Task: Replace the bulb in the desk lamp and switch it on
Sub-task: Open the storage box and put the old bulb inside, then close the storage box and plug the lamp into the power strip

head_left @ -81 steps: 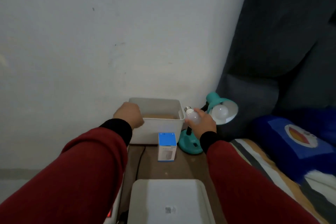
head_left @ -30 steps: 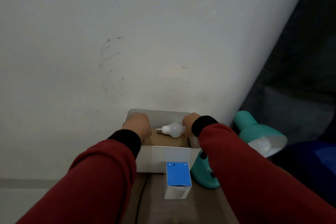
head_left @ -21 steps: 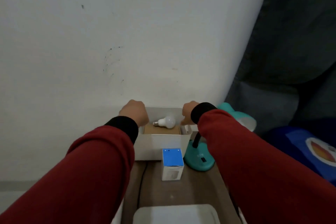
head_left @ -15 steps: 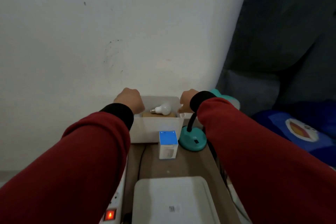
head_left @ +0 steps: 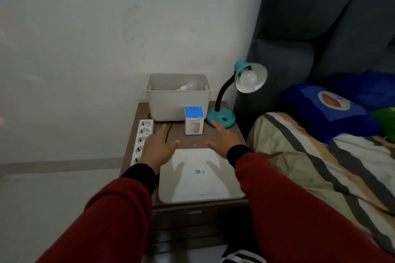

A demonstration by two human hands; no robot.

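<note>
A teal desk lamp [head_left: 222,116] stands at the back right of the bedside table, its shade turned toward me with a white bulb [head_left: 248,76] in it, unlit. A second white bulb [head_left: 189,86] lies inside the white plastic bin [head_left: 178,104] against the wall. A small blue-topped bulb box [head_left: 193,120] stands in front of the bin. My left hand [head_left: 159,148] and my right hand [head_left: 223,137] hover over the table with fingers spread, holding nothing, just in front of the box and the lamp base.
A white power strip [head_left: 142,141] lies along the table's left edge, with a dark cable [head_left: 167,132] beside it. A flat white lid [head_left: 198,175] lies on the table's front. A bed with a striped blanket [head_left: 320,156] and a blue pillow [head_left: 329,109] is on the right.
My right hand laid the bulb in the bin and let go. Both hands left the bin's rim, drew back toward me and opened over the table. The view pulled back.
</note>
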